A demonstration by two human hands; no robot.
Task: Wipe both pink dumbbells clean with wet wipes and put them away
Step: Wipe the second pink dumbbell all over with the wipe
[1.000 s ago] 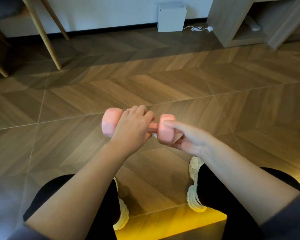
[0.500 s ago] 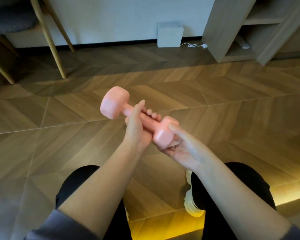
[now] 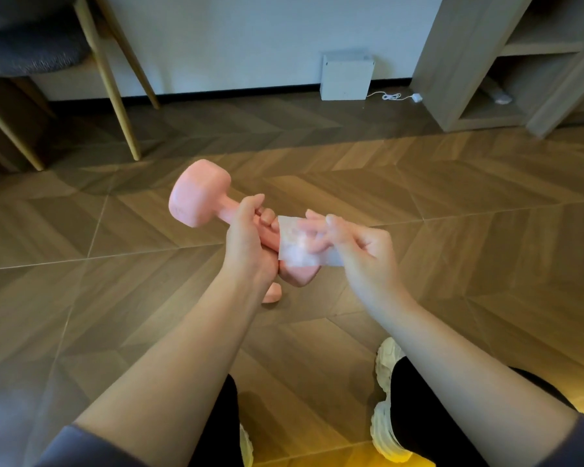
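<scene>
One pink dumbbell (image 3: 196, 193) — herringbone floor (image 3: 452, 230), chair legs (image 3: 107, 79), white box (image 3: 346, 77)

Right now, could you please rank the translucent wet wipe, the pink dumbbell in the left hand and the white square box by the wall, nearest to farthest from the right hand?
1. Translucent wet wipe: pinched in the right hand itself.
2. Pink dumbbell: just left, gripped by the left hand.
3. White square box: far ahead, against the wall.

1. Setting: home interior, a living-type room.
2. Floor (image 3: 418, 203): herringbone wood-look planks.
3. Chair (image 3: 115, 96), upper left: slanted pale wooden legs, grey cushion (image 3: 31, 52).
4. White box (image 3: 346, 77) with cable (image 3: 393, 96) against the wall.
5. Open wooden shelf unit (image 3: 452, 62), upper right.
</scene>
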